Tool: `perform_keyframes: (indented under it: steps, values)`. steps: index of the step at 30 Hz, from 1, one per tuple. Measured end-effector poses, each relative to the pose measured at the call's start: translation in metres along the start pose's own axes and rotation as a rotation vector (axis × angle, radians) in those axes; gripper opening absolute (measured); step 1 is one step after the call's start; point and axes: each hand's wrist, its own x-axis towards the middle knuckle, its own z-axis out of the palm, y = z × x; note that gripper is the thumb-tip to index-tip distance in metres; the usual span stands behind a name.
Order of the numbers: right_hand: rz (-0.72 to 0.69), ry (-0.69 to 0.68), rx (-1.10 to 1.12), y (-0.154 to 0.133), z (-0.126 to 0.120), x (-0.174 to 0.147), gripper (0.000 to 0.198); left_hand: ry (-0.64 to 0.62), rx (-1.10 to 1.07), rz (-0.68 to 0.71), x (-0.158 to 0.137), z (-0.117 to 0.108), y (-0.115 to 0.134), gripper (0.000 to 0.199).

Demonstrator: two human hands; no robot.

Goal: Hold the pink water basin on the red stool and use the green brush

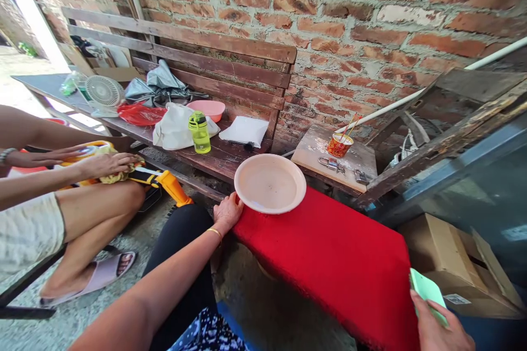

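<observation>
A wide, pale pinkish basin (pixel 270 184) stands on the far end of a long surface covered by a red cloth (pixel 329 255). Its inside bottom is visible. My left hand (pixel 229 211) is at the cloth's left corner, right beside the basin, with its fingers closed over the edge. The fingertips are partly hidden. Low at the right, my right hand (pixel 442 326) grips a mint-green flat, rectangular object (pixel 428 292) near the cloth's right end. Its exact kind does not show.
Another person's hands (pixel 109 164) hold a yellowish bundle over orange-and-black gear at left. On the wooden bench (pixel 222 162) are a green bottle (pixel 200 132), a white bag and a fan (pixel 104 93). A small table (pixel 335 162) holds a red tin and padlocks. A cardboard box (pixel 457 269) stands right.
</observation>
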Motion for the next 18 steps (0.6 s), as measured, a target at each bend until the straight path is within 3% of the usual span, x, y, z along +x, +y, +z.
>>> perform_keyframes:
  steps: [2,7,11,14,18]
  values:
    - [-0.010,-0.011,0.052,-0.039,0.022,-0.021,0.050,0.002,0.000,-0.001,0.001,0.001,-0.001,0.048]
    - [-0.381,-0.310,0.230,-0.144,0.103,-0.082,0.059,0.005,-0.008,0.009,0.001,0.001,-0.002,0.047]
    - [-0.549,-0.398,0.247,-0.178,0.144,-0.105,0.050,-0.009,0.007,0.010,0.001,0.000,-0.002,0.046]
    - [-0.517,-0.371,0.208,-0.174,0.140,-0.093,0.052,-0.015,0.018,0.007,0.000,-0.002,0.000,0.046]
    - [-0.335,-0.242,0.103,-0.131,0.093,-0.046,0.062,-0.017,0.012,0.005,-0.001,-0.003,0.002,0.046]
